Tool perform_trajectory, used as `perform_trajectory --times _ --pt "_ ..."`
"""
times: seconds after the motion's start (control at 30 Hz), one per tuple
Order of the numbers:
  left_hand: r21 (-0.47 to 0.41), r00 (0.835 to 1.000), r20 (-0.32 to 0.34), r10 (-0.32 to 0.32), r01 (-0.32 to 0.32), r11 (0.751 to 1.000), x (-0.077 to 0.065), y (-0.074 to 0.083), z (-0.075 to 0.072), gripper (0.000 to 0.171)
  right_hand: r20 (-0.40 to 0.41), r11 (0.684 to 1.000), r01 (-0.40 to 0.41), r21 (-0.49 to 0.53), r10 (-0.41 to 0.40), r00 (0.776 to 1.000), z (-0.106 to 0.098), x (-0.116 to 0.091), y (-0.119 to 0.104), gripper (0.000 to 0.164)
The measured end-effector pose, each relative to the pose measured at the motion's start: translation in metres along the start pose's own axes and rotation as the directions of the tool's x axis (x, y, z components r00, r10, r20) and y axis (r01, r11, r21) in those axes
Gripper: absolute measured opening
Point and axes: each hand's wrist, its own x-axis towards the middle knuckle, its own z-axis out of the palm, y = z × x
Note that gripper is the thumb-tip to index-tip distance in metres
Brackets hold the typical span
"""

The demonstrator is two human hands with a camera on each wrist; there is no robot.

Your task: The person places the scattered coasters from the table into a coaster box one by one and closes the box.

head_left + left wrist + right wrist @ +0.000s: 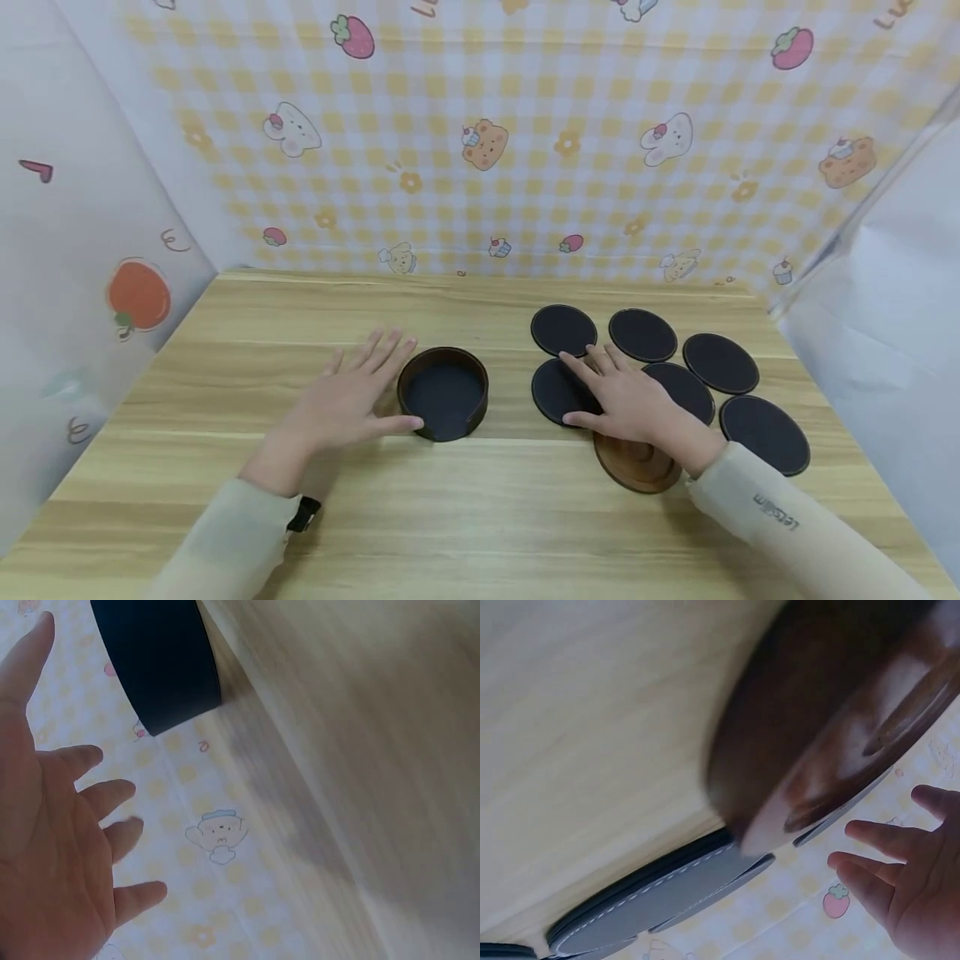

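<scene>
Holder: round dark holder (444,392) mid-bench, base down; rim whole at the back, wall cut away on the near side.
Left hand (341,408): fingers spread, gripping nothing, at holder's left. Thumb reaches across near-left rim in the head view; wrist view shows cloth between palm and wall. Contact at the thumb: cannot tell.
Coasters: six black coasters (564,330) lie flat on the right half, edges close together, thin pale rims; stitching shows in the right wrist view.
Right hand (630,402): fingers spread, pinching nothing, over the inner coasters. Thumb and forefinger overlap the left inner one. Pressing or just above: cannot tell.
Wooden disc (633,472): brown, glossy, ringed top; thicker than the coasters, nearest the person, partly hidden under the right wrist.
Middle room: strip of bench (517,500) grain between holder and left coasters, wider toward the person.
Left room: wood beyond the left hand out to the slanting side edge.
Right edge: outermost coaster near it, narrow margin.
Back edge: meets yellow-checked cloth (525,183); far coasters sit just short of it.
Sleeves (787,517): pale, both forearms entering from the near side; dark band (303,513) at left cuff.
</scene>
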Motion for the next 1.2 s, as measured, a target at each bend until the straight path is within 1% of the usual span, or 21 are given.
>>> perform_trajectory --times 0.1,0.2,0.47,0.67,0.77,0.87,1.0,1.2 --pt "-0.02 1.0 0.015 0.019 -0.019 1.0 0.003 0.004 0.001 0.103 0.023 1.0 -0.003 0.017 0.003 1.0 -0.001 0.001 -0.003 0.093" --pt "-0.039 0.999 0.033 0.025 -0.023 0.999 0.004 0.008 0.0 0.101 0.042 0.999 -0.003 0.039 0.002 0.999 -0.002 0.001 -0.005 0.096" --pt "-0.068 0.998 0.058 0.017 -0.013 0.998 0.01 0.01 0.003 0.1 0.072 0.997 0.004 0.076 -0.01 0.997 -0.002 0.003 -0.005 0.094" --pt "-0.088 0.996 0.094 0.005 0.003 0.996 0.015 0.01 0.004 0.102 0.106 0.984 -0.028 0.179 0.009 0.994 -0.004 0.007 -0.007 0.092" --pt "-0.097 0.994 0.106 0.004 0.007 0.995 0.017 0.01 0.004 0.104 0.099 0.975 -0.022 0.221 0.0 0.995 -0.004 0.008 -0.008 0.089" --pt "-0.112 0.993 0.117 -0.004 0.018 0.994 0.018 0.01 0.004 0.107 0.087 0.971 -0.009 0.24 -0.012 0.996 -0.004 0.009 -0.009 0.087" --pt "-0.141 0.991 0.136 -0.016 0.036 0.989 0.019 0.01 0.004 0.111 0.074 0.969 0.007 0.249 -0.026 0.997 -0.002 0.009 -0.01 0.087" --pt "-0.177 0.987 0.161 -0.024 0.053 0.983 0.021 0.01 0.004 0.112 0.045 0.97 0.039 0.24 -0.051 0.998 -0.002 0.007 -0.013 0.088"
